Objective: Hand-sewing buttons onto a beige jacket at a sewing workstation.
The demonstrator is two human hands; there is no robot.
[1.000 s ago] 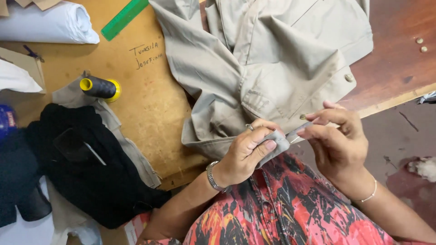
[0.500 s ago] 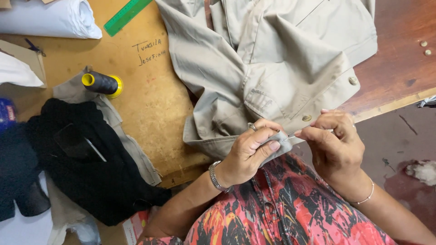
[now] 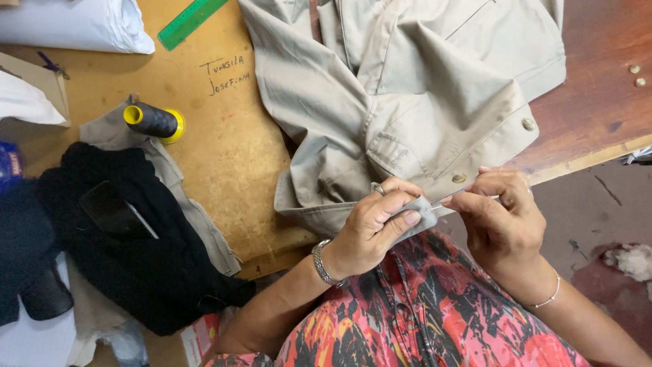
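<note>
wooden table (image 3: 231, 156) | both hands still pinch khaki shirt (image 3: 407, 102) hem | right hand (image 3: 506, 224) lifted slightly

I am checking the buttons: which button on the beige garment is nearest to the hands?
The lower button, just above the right hand at the garment edge. The other sewn button sits higher, near the flap's corner.
</note>
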